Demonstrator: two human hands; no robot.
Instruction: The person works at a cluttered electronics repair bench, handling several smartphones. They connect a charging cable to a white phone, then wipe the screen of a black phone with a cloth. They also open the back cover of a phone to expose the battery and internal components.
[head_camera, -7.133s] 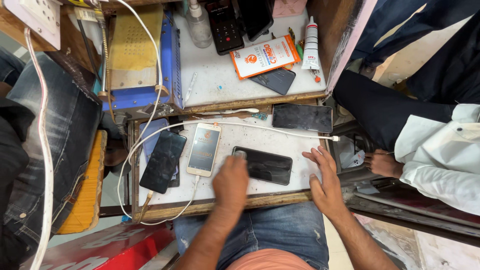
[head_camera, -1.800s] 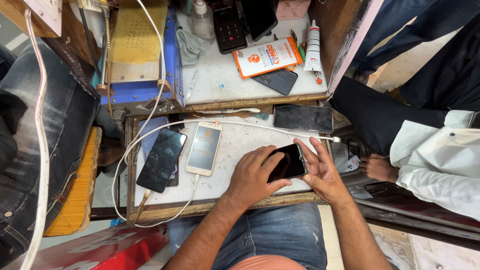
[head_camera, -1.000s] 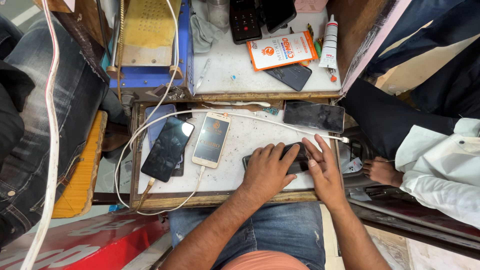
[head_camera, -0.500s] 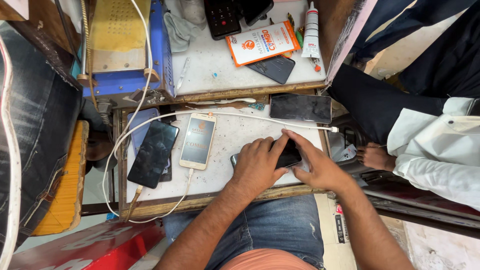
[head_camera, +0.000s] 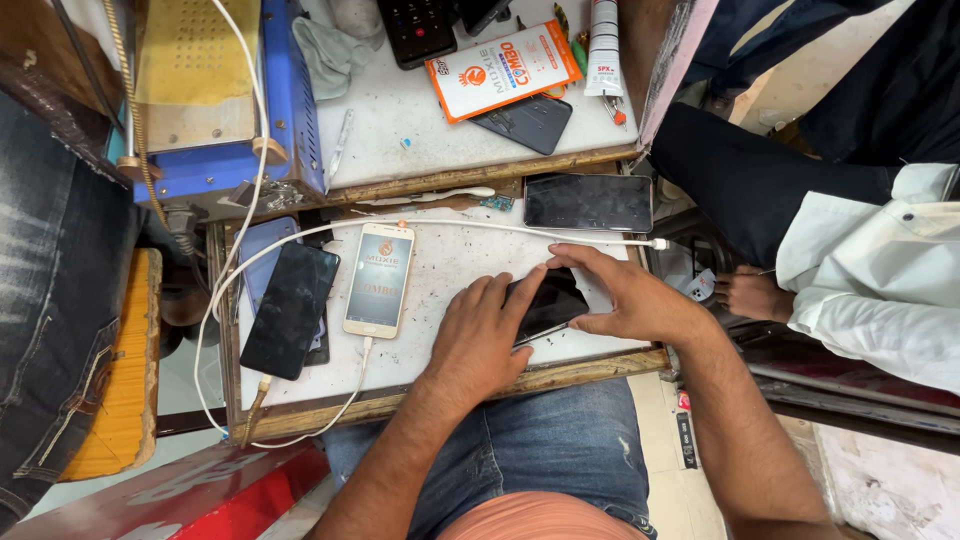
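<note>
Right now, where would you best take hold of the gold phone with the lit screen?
Probably by its two long edges near the middle, coming from above. The gold phone lies flat, screen up, on the white tray, so only its thin sides offer grip. A white cable is plugged into its near end, so keep clear there.

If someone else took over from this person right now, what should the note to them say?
Left hand: lies flat on the dark phone, fingers over its left part.
Right hand: steadies the same phone at its right end, thumb and fingers around the edge.
The phone lies on the white worktop, near the front edge.
Beside it: a gold phone with lit screen on a white cable, a black phone at left, another black phone behind.
Done: phone gripped by both hands. Left: it is not lifted or opened yet.
</note>
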